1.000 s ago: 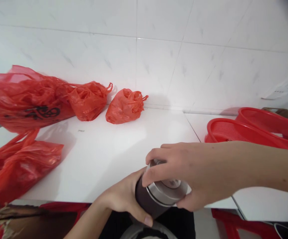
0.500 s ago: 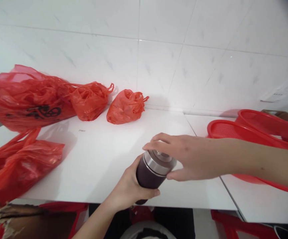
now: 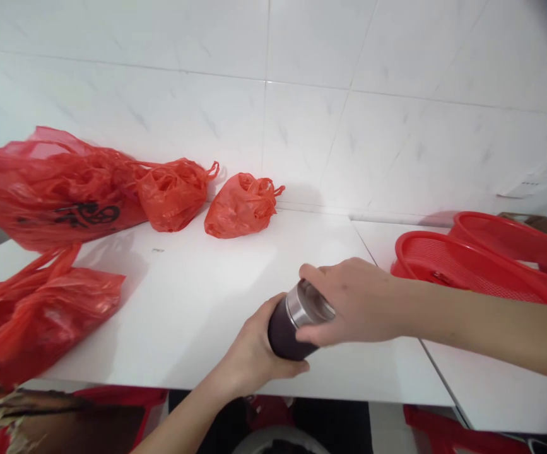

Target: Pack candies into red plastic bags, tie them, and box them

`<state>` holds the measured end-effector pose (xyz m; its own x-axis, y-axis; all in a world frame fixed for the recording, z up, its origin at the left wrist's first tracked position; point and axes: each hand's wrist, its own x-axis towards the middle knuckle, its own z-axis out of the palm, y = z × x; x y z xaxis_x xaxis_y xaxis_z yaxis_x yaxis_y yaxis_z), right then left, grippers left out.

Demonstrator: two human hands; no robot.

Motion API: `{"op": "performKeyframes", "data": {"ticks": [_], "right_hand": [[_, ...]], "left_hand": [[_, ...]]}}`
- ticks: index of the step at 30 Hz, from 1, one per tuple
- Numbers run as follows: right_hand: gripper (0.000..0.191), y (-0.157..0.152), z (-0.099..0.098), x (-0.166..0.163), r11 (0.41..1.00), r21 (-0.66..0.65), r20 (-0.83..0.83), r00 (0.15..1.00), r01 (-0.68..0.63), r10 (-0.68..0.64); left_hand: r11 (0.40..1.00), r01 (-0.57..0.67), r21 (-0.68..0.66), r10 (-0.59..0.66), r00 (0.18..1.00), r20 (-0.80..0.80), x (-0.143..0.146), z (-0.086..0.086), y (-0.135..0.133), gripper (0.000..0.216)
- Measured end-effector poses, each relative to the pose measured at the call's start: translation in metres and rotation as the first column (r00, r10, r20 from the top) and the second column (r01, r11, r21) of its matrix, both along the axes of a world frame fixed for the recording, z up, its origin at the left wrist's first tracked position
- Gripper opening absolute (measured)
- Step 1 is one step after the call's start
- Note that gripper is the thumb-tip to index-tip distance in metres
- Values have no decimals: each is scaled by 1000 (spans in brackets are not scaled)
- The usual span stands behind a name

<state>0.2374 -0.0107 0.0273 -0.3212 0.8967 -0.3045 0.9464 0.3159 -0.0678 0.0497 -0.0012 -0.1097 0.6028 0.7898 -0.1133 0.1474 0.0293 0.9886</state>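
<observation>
A dark purple-black, bottle-shaped cylinder with a shiny steel top leans to the right over the front part of the white table. My left hand is wrapped round its dark body from the left, thumb across the near side. From the right, my right hand grips the steel top, with the thumb on the near side and the fingers over the far edge. The palm and fingers hide part of the top, so its exact form cannot be made out.
Red plastic bags stand along the tiled wall, among them a small knotted one; another bag lies at the front left. Red mesh baskets stand on the right-hand table. A torn cardboard box is below the left edge.
The cylinder has moved slightly right and tilts more to the right. My right hand has turned and come down around the steel top, its fingers now curled over the far edge.
</observation>
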Motion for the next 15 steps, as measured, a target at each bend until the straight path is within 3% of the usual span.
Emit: {"op": "performKeyframes", "data": {"ticks": [3, 8, 12, 15], "right_hand": [[74, -1, 1, 1, 997, -9, -5, 997, 81, -81], [72, -6, 8, 12, 983, -43, -203, 965, -179, 167], [51, -3, -2, 10, 998, 68, -155, 988, -10, 21], [51, -1, -6, 13, 996, 51, -254, 965, 74, -58]], "left_hand": [[1000, 3, 23, -3, 1000, -11, 1, 2, 5, 88], [991, 128, 48, -130, 990, 50, 0, 7, 10, 86], [994, 62, 90, -58, 998, -37, 8, 4, 5, 89], [993, 21, 112, -17, 999, -31, 13, 1, 4, 92]]}}
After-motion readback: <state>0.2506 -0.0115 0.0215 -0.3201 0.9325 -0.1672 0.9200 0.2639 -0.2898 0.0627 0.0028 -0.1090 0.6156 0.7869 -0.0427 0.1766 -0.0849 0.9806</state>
